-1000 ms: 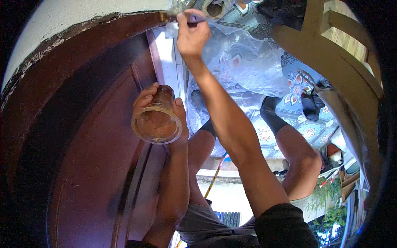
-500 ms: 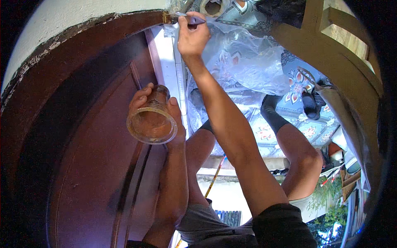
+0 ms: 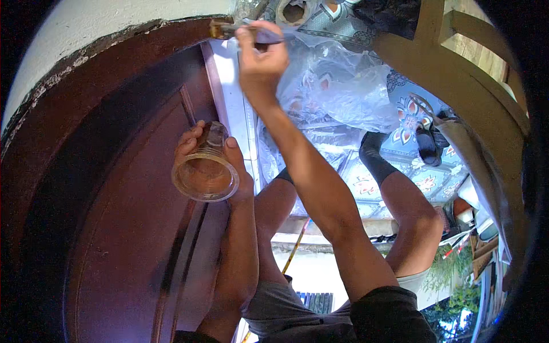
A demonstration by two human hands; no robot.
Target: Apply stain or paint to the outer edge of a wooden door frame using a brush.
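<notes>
A clear plastic cup with brownish liquid inside is wrapped by the fingers and thumb of my left hand. It is tilted, its rim facing me, in front of the dark red-brown door. Farther up, my right hand grips a paintbrush by its handle. The brush's bristles lie against the lower end of the brown wooden door frame, beside the pale wall. Motion blurs the brush and fingers a little.
Crumpled clear plastic sheeting covers part of the patterned tile floor. A tape roll lies beyond my right hand. At the right stand a brown wooden piece of furniture and a dark sandal. The pale wall borders the frame.
My right hand has shifted slightly left and down, taking the brush farther onto the frame. The cup in my left hand has moved a little left.
</notes>
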